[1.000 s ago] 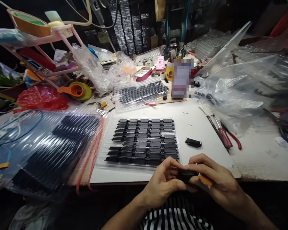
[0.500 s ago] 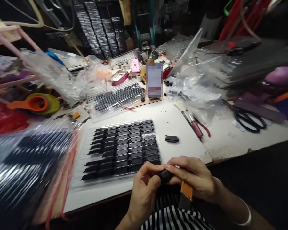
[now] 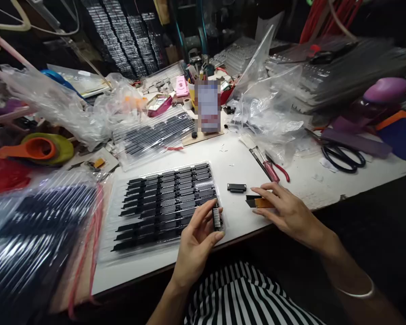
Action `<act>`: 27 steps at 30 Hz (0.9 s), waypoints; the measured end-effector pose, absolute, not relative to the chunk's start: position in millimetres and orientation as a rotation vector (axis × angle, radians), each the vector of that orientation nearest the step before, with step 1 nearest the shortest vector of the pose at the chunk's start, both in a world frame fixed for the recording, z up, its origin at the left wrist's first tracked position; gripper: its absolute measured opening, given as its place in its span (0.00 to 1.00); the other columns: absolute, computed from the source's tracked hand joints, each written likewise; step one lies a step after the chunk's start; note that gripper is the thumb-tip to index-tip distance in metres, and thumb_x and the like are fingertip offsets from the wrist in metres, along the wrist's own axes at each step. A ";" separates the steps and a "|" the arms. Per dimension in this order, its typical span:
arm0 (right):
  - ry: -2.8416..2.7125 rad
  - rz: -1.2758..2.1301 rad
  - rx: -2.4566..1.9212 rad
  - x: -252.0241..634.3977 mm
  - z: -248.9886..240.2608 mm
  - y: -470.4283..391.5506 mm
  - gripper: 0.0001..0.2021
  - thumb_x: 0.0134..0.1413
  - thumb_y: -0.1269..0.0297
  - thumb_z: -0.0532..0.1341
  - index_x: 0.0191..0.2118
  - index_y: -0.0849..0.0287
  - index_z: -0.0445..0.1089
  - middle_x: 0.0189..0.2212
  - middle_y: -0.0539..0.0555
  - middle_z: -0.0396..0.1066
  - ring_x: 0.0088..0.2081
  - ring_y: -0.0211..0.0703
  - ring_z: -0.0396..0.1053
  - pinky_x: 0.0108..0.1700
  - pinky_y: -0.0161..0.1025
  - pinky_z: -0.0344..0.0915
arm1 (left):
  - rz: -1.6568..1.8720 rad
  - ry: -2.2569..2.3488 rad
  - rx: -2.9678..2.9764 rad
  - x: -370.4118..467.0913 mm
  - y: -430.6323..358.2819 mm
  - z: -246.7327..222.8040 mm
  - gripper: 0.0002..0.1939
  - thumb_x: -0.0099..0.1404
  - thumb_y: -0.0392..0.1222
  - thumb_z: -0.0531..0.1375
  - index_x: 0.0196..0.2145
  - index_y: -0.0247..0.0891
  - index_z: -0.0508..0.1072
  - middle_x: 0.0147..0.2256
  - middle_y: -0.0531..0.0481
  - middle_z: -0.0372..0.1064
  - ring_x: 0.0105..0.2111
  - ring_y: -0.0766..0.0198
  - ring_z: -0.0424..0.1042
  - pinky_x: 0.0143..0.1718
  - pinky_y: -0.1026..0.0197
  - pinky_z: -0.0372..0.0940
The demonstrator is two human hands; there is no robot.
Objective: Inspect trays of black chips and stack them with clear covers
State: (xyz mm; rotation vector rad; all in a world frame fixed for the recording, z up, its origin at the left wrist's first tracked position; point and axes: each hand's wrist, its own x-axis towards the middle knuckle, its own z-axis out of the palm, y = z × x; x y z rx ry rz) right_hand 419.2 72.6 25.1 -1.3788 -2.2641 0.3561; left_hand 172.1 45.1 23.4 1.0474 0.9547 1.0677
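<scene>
Left hand has a black connector pinched between thumb and fingertips, on end, pin row facing the right hand; it overlaps the near right corner of the clear tray in view, can't tell if it touches. Right hand holds an orange-and-black tool in a narrow finger grip, dark angled end pointing at the left hand; a second dark edge shows just behind it, can't tell what it is. Loose connector lies flat on the bench, just past the tool's dark end and right of the tray, touching neither hand. Tray carries rows of black connectors, left strip bare. Beyond the loose part: screwdriver and red-handled pliers side by side, then a crumpled plastic bag. Scissors well off to the right. Phone stands upright at the back, screen blurred out. Wrapped stack with red string left of the tray. Left forearm comes up from the bottom edge, fingers curled; right one reaches in from lower right, bracelet on it, hands well apart.
</scene>
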 end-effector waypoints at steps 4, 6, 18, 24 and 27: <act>-2.183 0.541 -1.097 394.1 42.7 62.9 0.14 0.62 0.70 0.54 0.53 0.60 0.62 0.41 0.56 0.67 0.42 0.41 0.66 0.45 0.38 0.67 | 1.076 0.968 1.047 175.6 44.1 26.2 0.26 0.57 0.35 0.65 0.53 0.49 0.69 0.55 0.49 0.63 0.55 0.56 0.65 0.57 0.59 0.60; -2.202 0.530 -1.040 382.7 47.0 59.6 0.12 0.62 0.69 0.55 0.51 0.62 0.64 0.39 0.56 0.68 0.40 0.41 0.67 0.42 0.38 0.67 | 1.090 0.983 1.068 176.6 43.7 26.6 0.26 0.57 0.35 0.65 0.53 0.48 0.70 0.54 0.49 0.63 0.54 0.56 0.65 0.56 0.59 0.61; -2.352 0.365 -1.040 368.0 49.0 53.9 0.11 0.62 0.68 0.55 0.46 0.66 0.69 0.33 0.57 0.68 0.35 0.43 0.66 0.36 0.39 0.66 | 1.142 0.987 1.208 175.1 41.6 23.0 0.26 0.59 0.33 0.63 0.54 0.52 0.68 0.54 0.51 0.59 0.56 0.59 0.62 0.56 0.61 0.61; -2.340 0.404 -1.044 366.4 48.6 52.7 0.11 0.62 0.68 0.54 0.46 0.66 0.68 0.33 0.57 0.68 0.34 0.41 0.66 0.35 0.38 0.66 | 1.119 1.003 1.201 174.2 40.0 19.6 0.26 0.60 0.34 0.63 0.55 0.52 0.67 0.56 0.50 0.58 0.55 0.57 0.63 0.56 0.58 0.62; -2.344 0.420 -1.049 364.9 48.3 52.3 0.11 0.62 0.69 0.54 0.46 0.67 0.68 0.33 0.56 0.68 0.34 0.41 0.66 0.35 0.38 0.66 | 1.137 1.003 1.220 174.2 40.4 17.4 0.26 0.60 0.34 0.63 0.55 0.52 0.67 0.55 0.50 0.59 0.56 0.57 0.62 0.57 0.57 0.61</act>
